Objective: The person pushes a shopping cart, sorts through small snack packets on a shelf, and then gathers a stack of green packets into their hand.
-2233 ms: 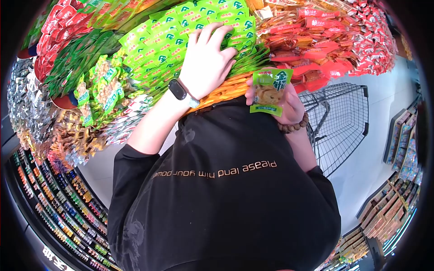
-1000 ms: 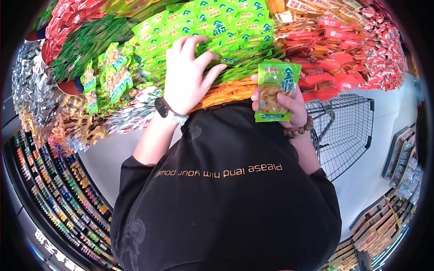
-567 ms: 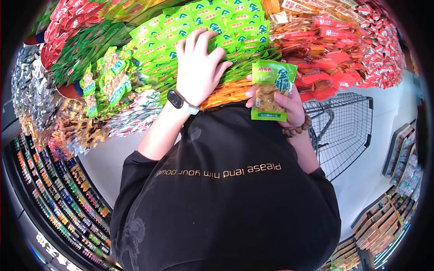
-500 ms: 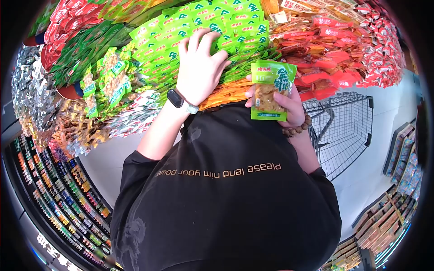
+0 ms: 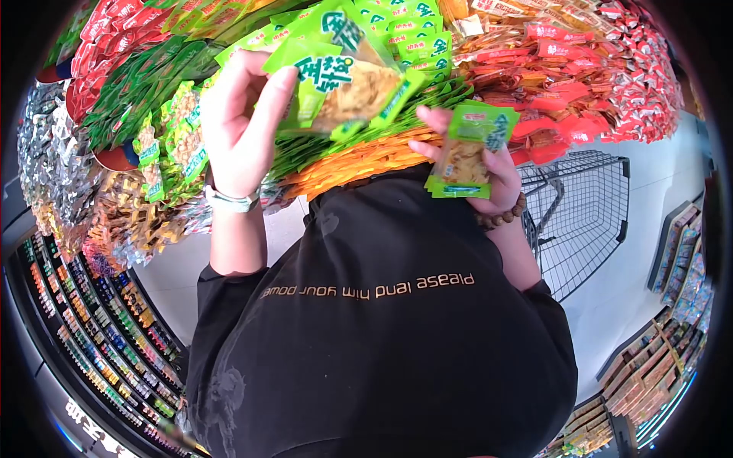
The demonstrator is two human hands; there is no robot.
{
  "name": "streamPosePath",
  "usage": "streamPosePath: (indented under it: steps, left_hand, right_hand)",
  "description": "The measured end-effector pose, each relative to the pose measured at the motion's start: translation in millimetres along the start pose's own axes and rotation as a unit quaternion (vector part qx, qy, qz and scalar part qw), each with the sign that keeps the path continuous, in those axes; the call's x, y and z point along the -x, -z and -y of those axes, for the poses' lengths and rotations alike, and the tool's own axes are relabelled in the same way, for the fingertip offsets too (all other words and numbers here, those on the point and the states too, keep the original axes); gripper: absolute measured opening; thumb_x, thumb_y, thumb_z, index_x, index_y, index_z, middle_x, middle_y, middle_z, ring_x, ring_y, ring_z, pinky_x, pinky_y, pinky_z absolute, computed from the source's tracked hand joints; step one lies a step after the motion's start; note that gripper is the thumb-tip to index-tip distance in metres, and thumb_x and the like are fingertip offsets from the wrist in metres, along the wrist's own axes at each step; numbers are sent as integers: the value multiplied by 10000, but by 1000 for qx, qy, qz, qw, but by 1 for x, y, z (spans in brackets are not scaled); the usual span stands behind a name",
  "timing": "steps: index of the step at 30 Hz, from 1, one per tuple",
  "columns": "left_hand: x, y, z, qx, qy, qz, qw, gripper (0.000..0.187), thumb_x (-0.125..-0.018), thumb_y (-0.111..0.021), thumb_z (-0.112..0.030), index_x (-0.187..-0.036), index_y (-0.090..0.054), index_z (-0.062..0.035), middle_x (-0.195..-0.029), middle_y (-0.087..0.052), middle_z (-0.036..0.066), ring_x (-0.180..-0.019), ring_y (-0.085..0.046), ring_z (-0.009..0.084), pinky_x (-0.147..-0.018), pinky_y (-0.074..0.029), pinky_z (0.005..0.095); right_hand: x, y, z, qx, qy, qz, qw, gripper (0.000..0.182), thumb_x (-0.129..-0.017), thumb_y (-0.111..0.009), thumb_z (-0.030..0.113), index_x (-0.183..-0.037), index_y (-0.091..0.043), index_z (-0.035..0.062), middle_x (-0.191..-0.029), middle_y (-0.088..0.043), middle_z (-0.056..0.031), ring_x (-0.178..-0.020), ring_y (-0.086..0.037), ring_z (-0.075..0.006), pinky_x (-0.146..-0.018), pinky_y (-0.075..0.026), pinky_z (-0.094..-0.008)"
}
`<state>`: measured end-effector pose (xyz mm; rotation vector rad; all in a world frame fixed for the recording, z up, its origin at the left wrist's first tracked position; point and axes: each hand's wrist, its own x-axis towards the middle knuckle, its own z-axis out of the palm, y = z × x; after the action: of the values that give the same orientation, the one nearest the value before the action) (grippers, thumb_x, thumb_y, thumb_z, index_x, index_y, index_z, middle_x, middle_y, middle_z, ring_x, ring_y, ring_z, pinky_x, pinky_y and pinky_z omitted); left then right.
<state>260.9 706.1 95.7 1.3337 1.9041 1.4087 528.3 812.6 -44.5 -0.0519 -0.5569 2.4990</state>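
Note:
My left hand [image 5: 243, 126], with a band at the wrist, is raised over the pile, thumb and fingers pinched on green snack packets [image 5: 359, 88]. At least two packets overlap there, with clear windows showing pale brown food. In my right hand [image 5: 500, 179], which wears a beaded bracelet, another green snack packet [image 5: 466, 153] is held upright by the thumb; a second one seems to sit behind it. Some fingers of that hand stretch out to the left of the packet. Below and behind both hands lie rows of matching green packets [image 5: 416, 46].
Orange packets [image 5: 359, 164] line the near edge of the display. Red packets [image 5: 553, 107] are heaped at the right, dark green ones [image 5: 153, 80] at the left. A wire shopping cart [image 5: 584, 214] stands at my right. Curved shelves [image 5: 107, 328] of small goods are at the lower left.
My left hand has lifted off the green rows, moved left and turned, now with packets in its grip. The right hand's packet has shifted slightly right, and its fingers have spread.

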Motion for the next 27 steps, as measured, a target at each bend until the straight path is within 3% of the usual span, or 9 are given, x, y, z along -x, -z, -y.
streamPosePath:
  steps: [2,4,7,10,13,14,17,24,27]
  left_hand:
    - [4,-1,0,58,43,20,997,89,-993,-706,-54,-939,-652,-8,-883,-724,19,-740,-619,33,-664,-480,213]
    - [8,-15,0,57,79,62,993,122,-973,-740,-72,-919,-646,-16,-782,-693,-14,-729,-613,26,-637,-468,211]
    - [16,-42,19,33,65,161,984,122,-965,-752,-94,-954,-654,-21,-801,-713,10,-777,-647,32,-665,-508,225]
    - [21,-75,9,161,163,125,965,295,-982,-715,-83,-1239,-577,-42,-991,-703,39,-814,-642,86,-808,-520,257]
    - [25,-93,25,248,28,47,967,363,-989,-671,-39,-1318,-518,-44,-1154,-654,76,-925,-628,122,-926,-492,287]
    - [28,-95,24,231,46,52,971,418,-964,-685,-43,-1335,-494,-38,-1220,-614,96,-1078,-591,145,-989,-458,323]
    - [31,-111,29,125,-10,43,991,545,-900,-756,-133,-1360,-487,-16,-1242,-572,106,-1147,-559,184,-1010,-429,351]
    - [26,-118,21,90,-133,121,980,603,-912,-700,-76,-1446,-425,-20,-1452,-471,170,-1341,-470,303,-1132,-362,409]
    - [22,-93,17,59,-84,149,983,449,-884,-728,-88,-1307,-585,-37,-1336,-589,149,-1221,-583,313,-1078,-424,440]
  right_hand:
    - [-2,-6,1,-31,16,9,999,680,-977,-698,311,-1569,-443,93,-1687,-233,-301,-1598,-122,-470,-1248,-267,-641]
    - [-2,3,3,-41,-6,50,998,681,-971,-690,351,-1567,-452,123,-1723,-114,-267,-1607,-138,-418,-1260,-190,-658]
    - [6,7,2,18,-45,41,998,730,-991,-665,399,-1609,-387,125,-1723,-176,-232,-1559,-314,-355,-1258,-250,-611]
    - [17,7,-1,92,-85,-28,992,850,-1022,-628,484,-1666,-219,108,-1673,-331,-193,-1480,-445,-376,-1206,-386,-562]
    - [0,-17,-4,62,-17,-43,997,926,-1020,-634,504,-1680,-120,107,-1629,-393,-188,-1460,-471,-340,-1194,-415,-520]
    - [-3,-23,-5,97,5,-75,992,967,-1021,-628,524,-1689,-56,120,-1652,-349,-178,-1467,-459,-330,-1189,-422,-513]
    - [-1,-21,-10,114,-4,-110,987,990,-1019,-630,531,-1694,-27,132,-1673,-300,-172,-1483,-437,-328,-1187,-421,-509]
    - [19,10,-1,77,-63,-75,992,721,-936,-775,222,-1515,-407,-1,-1438,-597,-151,-1283,-634,-287,-1094,-523,-463]
    - [23,24,-1,75,-78,-68,992,777,-957,-731,324,-1556,-353,4,-1462,-555,-221,-1311,-605,-356,-1083,-520,-525]
